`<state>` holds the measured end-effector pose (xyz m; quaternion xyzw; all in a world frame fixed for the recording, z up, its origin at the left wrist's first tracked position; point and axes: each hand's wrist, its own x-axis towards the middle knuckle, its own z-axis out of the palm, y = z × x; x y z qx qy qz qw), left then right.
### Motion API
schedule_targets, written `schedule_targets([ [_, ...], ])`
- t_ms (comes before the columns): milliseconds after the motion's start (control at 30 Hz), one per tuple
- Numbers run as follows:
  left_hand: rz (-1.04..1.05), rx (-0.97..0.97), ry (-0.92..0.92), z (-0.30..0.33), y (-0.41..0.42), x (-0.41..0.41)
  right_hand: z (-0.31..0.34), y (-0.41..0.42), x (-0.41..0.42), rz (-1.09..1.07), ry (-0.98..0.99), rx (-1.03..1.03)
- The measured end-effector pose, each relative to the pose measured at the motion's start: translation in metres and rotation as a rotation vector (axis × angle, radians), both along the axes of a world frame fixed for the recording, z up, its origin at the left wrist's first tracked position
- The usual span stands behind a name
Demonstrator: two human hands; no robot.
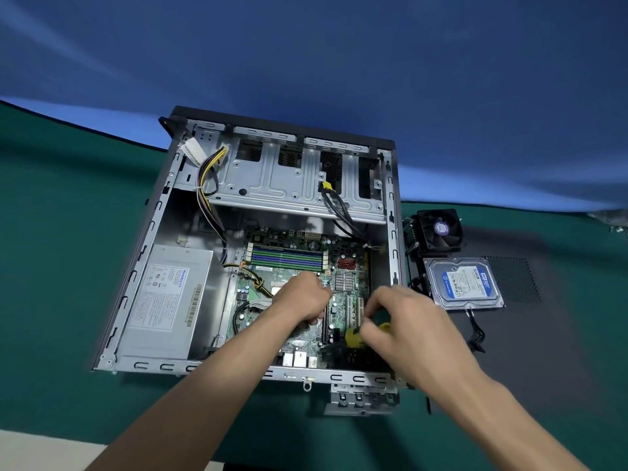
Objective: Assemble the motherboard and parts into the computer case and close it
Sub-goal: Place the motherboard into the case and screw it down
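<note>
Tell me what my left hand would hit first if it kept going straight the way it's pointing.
Probably the silver heatsink on the motherboard; the left hand points forward and right over the board, though its height above it is unclear.

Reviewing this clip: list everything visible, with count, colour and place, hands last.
computer case: 1, grey metal, open, on the green table
motherboard: 1, green, inside the case
power supply: 1, silver, case's left side
cooler fan: 1, black, right of the case
hard drive: 1, silver with blue label, on the side panel
side panel: 1, dark, right of the case
screwdriver: 1, yellow handle, in the right hand
left hand: curled, over the motherboard
right hand: gripping the screwdriver
</note>
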<state>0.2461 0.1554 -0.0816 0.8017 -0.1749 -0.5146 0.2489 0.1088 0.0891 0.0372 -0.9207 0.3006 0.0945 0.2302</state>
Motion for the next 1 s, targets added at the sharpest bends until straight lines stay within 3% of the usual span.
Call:
schedule_targets([
  [167,0.003,-0.023,0.021,0.000,0.000,-0.002,0.006,-0.025,-0.011,-0.149,-0.081,-0.076],
  [300,0.009,-0.095,-0.032,0.007,-0.001,-0.009,0.006,-0.040,-0.023,-0.280,-0.075,0.072],
  [467,0.114,-0.189,-0.342,0.025,-0.002,-0.019,0.010,-0.048,-0.035,-0.052,0.103,0.122],
  [633,0.149,-0.264,-0.481,0.048,-0.007,-0.035,-0.002,-0.045,-0.029,0.138,0.259,-0.013],
  [867,0.131,-0.512,-1.030,0.082,-0.013,-0.064,-0.032,-0.070,-0.042,-0.036,0.112,0.133],
  [1000,0.028,-0.582,-1.021,0.082,-0.026,-0.078,-0.058,-0.094,-0.060,-0.259,0.046,0.277],
])
